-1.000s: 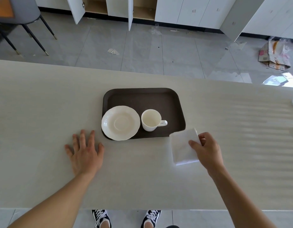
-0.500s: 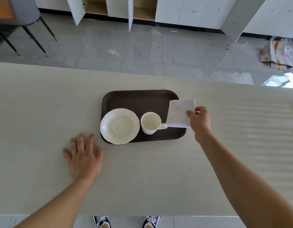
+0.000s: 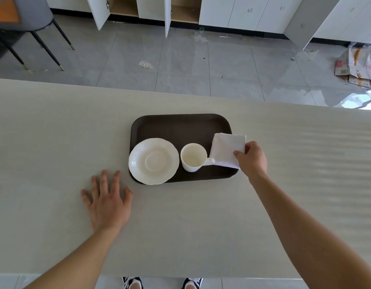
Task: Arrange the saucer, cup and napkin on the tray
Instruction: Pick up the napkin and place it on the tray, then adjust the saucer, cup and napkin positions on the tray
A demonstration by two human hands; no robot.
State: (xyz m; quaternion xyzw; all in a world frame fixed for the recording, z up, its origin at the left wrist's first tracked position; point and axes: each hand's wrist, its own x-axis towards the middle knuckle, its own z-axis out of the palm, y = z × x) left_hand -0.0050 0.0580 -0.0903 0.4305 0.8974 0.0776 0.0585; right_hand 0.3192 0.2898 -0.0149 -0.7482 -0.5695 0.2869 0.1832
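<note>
A dark brown tray (image 3: 176, 127) lies on the pale table. On its left front part sits a white saucer (image 3: 153, 161), slightly overhanging the tray's front left corner. A white cup (image 3: 192, 157) stands upright to the right of the saucer, its handle pointing right. My right hand (image 3: 252, 159) pinches the right edge of a folded white napkin (image 3: 226, 150), which is over the tray's right end beside the cup handle. My left hand (image 3: 107, 202) rests flat on the table, fingers spread, in front and left of the tray.
The table (image 3: 55, 142) stretches wide left and right. Beyond its far edge is grey tiled floor with a chair (image 3: 30, 21) at the far left, open white cupboards (image 3: 155, 9) at the back and crumpled cardboard (image 3: 357, 65) at the right.
My right hand carried the napkin from the table in front of the tray's right corner up onto the tray's right end, and has lowered it slightly. My left hand stayed flat.
</note>
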